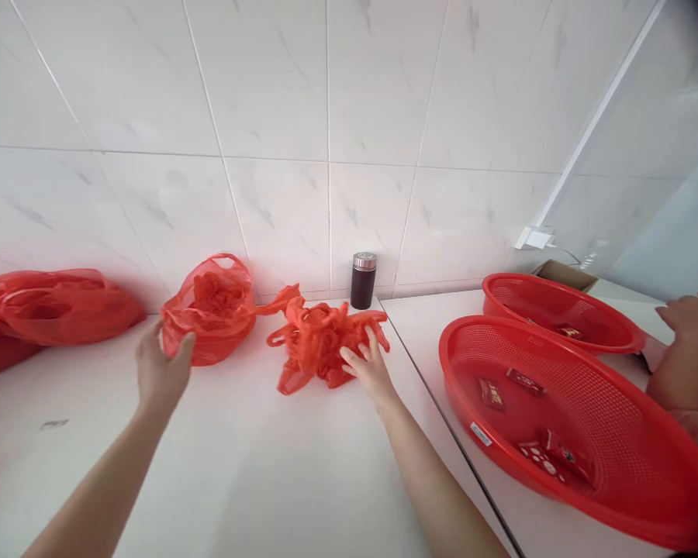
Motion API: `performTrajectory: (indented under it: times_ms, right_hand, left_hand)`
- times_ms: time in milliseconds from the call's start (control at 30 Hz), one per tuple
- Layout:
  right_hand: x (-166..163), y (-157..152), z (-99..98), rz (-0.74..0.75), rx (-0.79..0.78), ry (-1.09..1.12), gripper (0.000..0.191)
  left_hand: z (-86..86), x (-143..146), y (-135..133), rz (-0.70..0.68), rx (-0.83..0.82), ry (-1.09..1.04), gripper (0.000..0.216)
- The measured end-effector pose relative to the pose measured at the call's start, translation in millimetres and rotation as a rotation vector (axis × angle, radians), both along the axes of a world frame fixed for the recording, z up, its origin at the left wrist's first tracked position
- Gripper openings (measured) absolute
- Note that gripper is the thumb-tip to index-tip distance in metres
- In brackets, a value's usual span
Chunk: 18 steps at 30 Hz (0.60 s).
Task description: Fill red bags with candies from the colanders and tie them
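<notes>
On the white table, an open red plastic bag (224, 341) stands near the wall with crumpled red plastic inside it. My left hand (161, 372) is at its left side, thumb and fingers apart, with the bag's edge showing between them; the fingertips are partly hidden. To the right lies a loose heap of crumpled red plastic bags (317, 345). My right hand (373, 370) reaches onto the heap's right side with fingers spread, touching or just above it.
More red plastic bags (75, 306) lie at far left. A dark flask (364, 283) with a silver lid stands by the wall. At right are a large red basket (500, 333) and another red basket (564, 283), with wrapped packets inside. Another person's hand (689, 349) is at far right.
</notes>
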State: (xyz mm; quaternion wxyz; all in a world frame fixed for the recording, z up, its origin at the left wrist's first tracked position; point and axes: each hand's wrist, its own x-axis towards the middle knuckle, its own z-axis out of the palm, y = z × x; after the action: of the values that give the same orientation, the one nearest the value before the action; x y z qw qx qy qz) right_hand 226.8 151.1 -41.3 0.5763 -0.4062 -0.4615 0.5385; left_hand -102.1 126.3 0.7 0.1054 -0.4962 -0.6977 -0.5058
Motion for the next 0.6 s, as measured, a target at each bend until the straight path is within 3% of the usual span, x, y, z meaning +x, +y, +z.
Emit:
performTrajectory:
  times_ms: [167, 267, 333, 400, 467, 600]
  right_hand:
    - [15.8, 4.7, -8.1, -0.233, 0.137, -0.248, 0.036]
    - [22.6, 9.2, -20.5, -0.311, 0.183, -0.339, 0.032]
    - [21.1, 11.7, -33.5, -0.278, 0.247, -0.481, 0.038]
    - [16.3, 14.1, -48.1, -0.220, 0.315, -0.659, 0.036]
    - [11.6, 17.0, -60.4, -0.189, 0.347, -0.769, 0.020]
    - [14.6, 23.8, -66.3, -0.280, 0.356, -0.730, 0.009]
  left_hand:
    - [-25.5, 81.6, -21.9, -0.273, 0.042, 0.252, 0.045]
    - [-47.9, 123.2, -25.4, -0.465, -0.017, 0.507, 0.033]
    - [-62.8, 142.1, -20.0, -0.524, -0.182, 0.570, 0.037]
    - [-75.4, 153.2, -7.0, -0.555, -0.366, 0.549, 0.043]
    - [-83.6, 155.9, 13.0, -0.563, -0.483, 0.498, 0.048]
    - [-83.5, 137.3, 58.6, -0.471, -0.578, 0.349, 0.060]
